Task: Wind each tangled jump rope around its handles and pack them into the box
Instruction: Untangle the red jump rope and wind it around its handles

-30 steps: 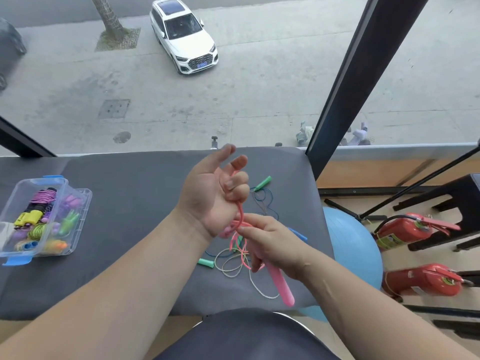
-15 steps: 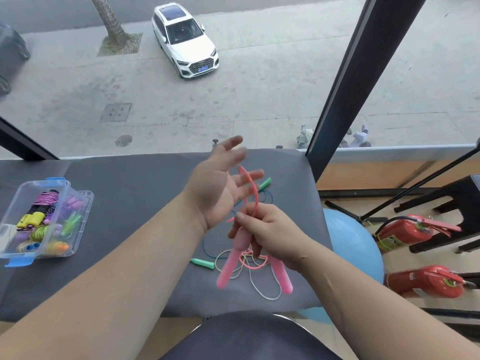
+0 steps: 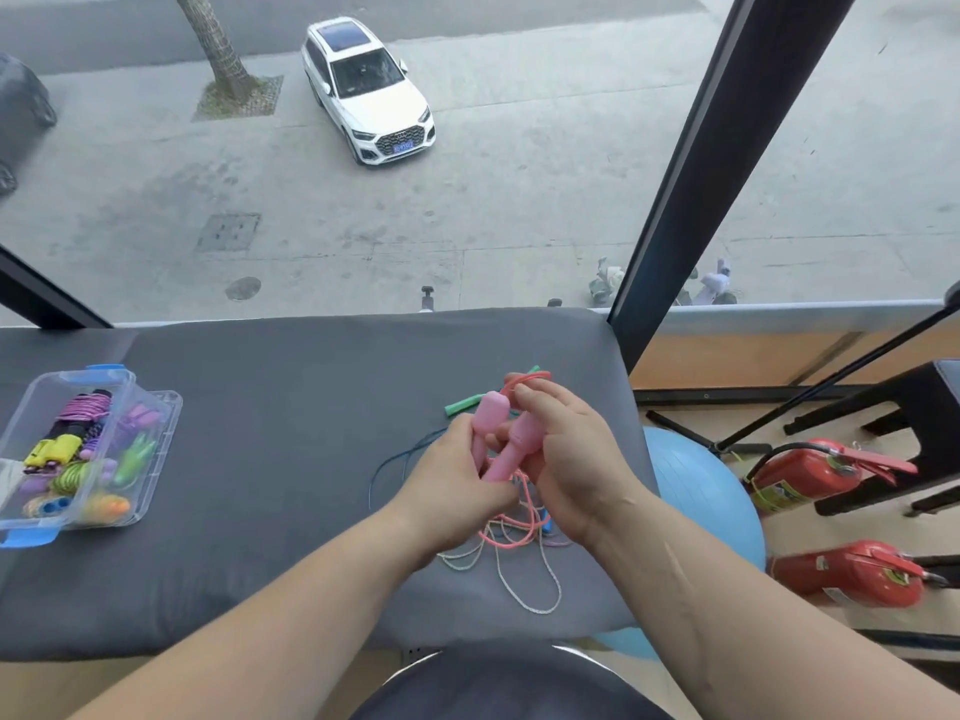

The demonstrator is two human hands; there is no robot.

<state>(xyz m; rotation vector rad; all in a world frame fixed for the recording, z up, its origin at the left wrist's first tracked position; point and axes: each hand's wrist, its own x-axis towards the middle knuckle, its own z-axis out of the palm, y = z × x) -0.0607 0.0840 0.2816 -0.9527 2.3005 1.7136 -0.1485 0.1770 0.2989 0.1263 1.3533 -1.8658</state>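
Observation:
Both pink handles of a jump rope stand side by side, upright, between my hands over the grey cushion. My left hand grips their lower ends. My right hand holds them from the right and pinches the pink cord looping over the top. More pink cord hangs tangled below. A white cord, a blue cord and a green handle lie on the cushion underneath. The clear plastic box with blue clips sits far left, holding several wound ropes.
A blue exercise ball sits right of the cushion. Two red fire extinguishers lie on the floor beyond it, next to a black stool. A dark window post rises at the cushion's back right corner.
The pink handles swung up from hanging downward to upright and together. My left hand, open and raised before, came down and took hold of them.

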